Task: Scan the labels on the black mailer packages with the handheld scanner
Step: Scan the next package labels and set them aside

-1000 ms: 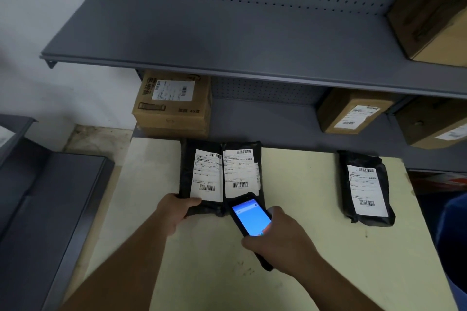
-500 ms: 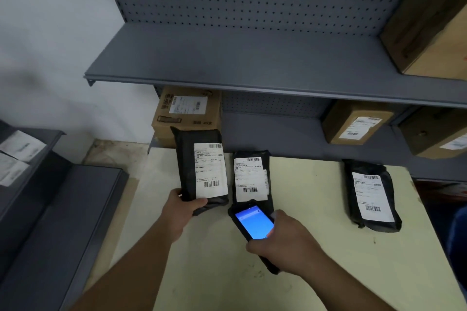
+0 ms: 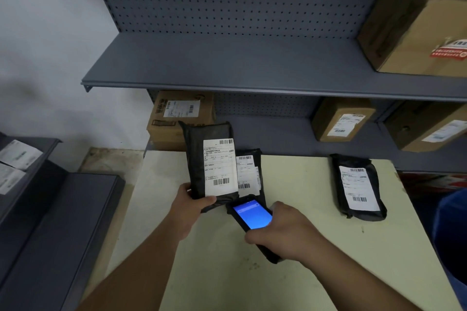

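Observation:
My left hand (image 3: pixel 188 206) grips the bottom of a black mailer (image 3: pixel 199 159) and holds it upright above the table, its white barcode label facing me. My right hand (image 3: pixel 283 231) holds the handheld scanner (image 3: pixel 251 217), blue screen lit, its top end just under the lifted mailer. A second black mailer (image 3: pixel 249 174) lies flat on the pale table (image 3: pixel 290 272), partly hidden behind the lifted one and the scanner. A third black mailer (image 3: pixel 358 188) lies to the right, label up.
Grey metal shelving (image 3: pixel 227 68) with a pegboard back rises beyond the table. Cardboard boxes (image 3: pixel 177 113) with labels sit on the lower shelf, another large box (image 3: pixel 414 25) on the upper shelf at right. A dark grey stepped shelf (image 3: pixel 50 222) stands at left.
My left hand has lifted the left mailer off the table and raised it upright. The scanner stays low beneath it. The view has tilted up toward the shelves.

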Available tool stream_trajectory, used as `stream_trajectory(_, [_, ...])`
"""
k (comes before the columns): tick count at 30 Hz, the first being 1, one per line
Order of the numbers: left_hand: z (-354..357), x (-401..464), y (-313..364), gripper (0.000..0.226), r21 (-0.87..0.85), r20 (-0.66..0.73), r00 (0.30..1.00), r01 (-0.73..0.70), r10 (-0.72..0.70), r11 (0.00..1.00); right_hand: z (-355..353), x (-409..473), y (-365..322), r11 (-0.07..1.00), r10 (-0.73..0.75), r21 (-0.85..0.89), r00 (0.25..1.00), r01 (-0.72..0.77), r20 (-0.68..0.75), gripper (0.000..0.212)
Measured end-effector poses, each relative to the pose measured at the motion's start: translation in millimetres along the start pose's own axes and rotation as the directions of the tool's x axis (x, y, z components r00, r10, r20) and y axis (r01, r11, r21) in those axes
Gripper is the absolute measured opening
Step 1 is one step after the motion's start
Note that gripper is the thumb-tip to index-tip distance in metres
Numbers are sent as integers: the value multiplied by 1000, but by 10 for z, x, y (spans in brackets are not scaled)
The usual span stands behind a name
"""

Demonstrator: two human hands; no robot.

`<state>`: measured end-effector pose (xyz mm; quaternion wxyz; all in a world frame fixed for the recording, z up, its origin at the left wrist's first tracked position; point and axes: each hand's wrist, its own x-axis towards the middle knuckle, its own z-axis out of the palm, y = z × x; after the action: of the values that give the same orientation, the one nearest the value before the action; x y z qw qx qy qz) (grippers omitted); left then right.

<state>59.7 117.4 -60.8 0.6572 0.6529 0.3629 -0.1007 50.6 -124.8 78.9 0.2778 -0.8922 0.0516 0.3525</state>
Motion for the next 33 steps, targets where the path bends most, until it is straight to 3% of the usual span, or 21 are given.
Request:
stream_trajectory(23, [38,-104,-29,76,10,-32,999,-12,12,1000,52,-52,55,999,-9,46,1000,10,-18,49])
stream_trajectory(26, [39,-85,-25,67,-4,-24,1000,-7,7,1000,34,-39,63,999,-14,51,1000,15,-22,49])
stream_trajectory(33, [177,-88,25,71,-61,25,999,27,-25,998,-52,-18,139,998,-4,69,999,7,-40,50])
